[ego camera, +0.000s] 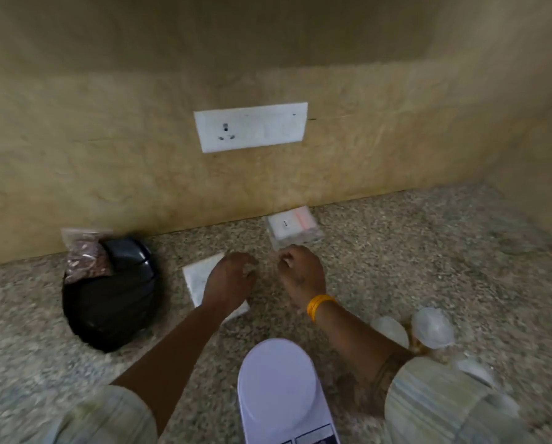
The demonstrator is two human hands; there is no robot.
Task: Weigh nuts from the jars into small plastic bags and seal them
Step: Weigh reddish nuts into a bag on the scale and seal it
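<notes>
The view is blurred. My left hand (231, 278) and my right hand (300, 272) are close together over the speckled counter (396, 251), fingers curled toward each other. They pinch a small clear plastic bag (284, 258), which shows only as a pale glint at my right fingertips. Just beyond my right hand, a pack of small plastic bags (292, 229) lies against the wall. A white digital scale (279, 389) sits near me between my forearms. At the left, a bag of brown nuts (84, 259) rests on a black bag (108, 302).
A flat white pack (197, 277) lies partly under my left hand. Clear jar tops (433, 328) stand at the right behind my right forearm. A white socket plate (250, 126) is on the tan wall, which closes the counter at the back and right.
</notes>
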